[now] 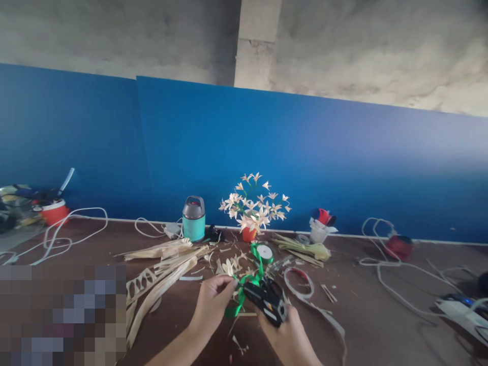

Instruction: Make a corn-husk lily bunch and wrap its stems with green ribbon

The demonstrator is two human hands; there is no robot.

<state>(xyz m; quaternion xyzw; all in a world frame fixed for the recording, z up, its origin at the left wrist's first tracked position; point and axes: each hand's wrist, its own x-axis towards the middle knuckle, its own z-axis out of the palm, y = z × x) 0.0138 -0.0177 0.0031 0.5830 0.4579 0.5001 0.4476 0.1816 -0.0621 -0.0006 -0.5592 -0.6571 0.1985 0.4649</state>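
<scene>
L hand (217, 296): fingertips pressed tog., prob. on the stem of the pale flower (227, 268), low over the table (173, 311). R hand (288, 328) wraps what looks like a glue gun (267, 301), nozzle v. near those fingertips. Risk: slip w/ a hot tip = burn; loose green ribbon (261, 270) alongside cd snag or stick.

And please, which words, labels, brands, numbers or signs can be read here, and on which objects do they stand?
No text can be read.
Black tool in the right hand: pale and orange marks, too small to read.
White-faced spool: nothing legible.
</scene>
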